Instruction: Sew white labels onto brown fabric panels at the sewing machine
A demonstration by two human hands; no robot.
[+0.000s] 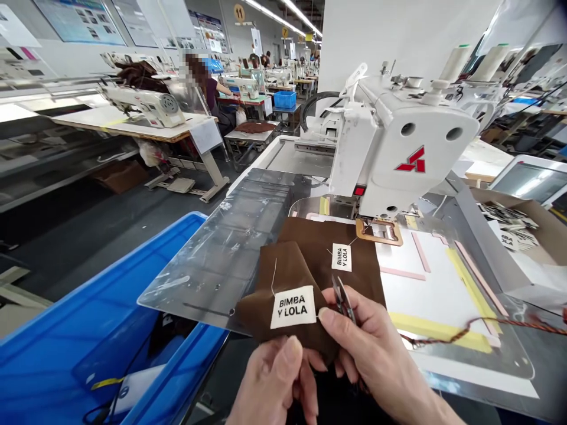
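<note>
A brown fabric piece [287, 265] with a white "BIMBA Y LOLA" label [293, 307] is raised in front of me. My left hand [277, 378] pinches its lower edge, thumb in front and fingers curled. My right hand [367, 336] grips small thread snips [343, 298], blades pointing up. Its thumb is at the label's right edge, and its lower fingers are by the fabric. A loose thread [273, 274] rises from the label's top left. Behind lies a second brown piece [363, 265] with the same kind of label [341, 258], loose threads at its corners.
A white sewing machine [398, 136] stands ahead, its copper-coloured frame [380, 232] over the work plate [204, 248]. Left below is a blue bin [177, 236]. At right, a cardboard box [544, 224] holds several labels, and a twisted cord [456, 333] crosses the plate. A person sits farther back.
</note>
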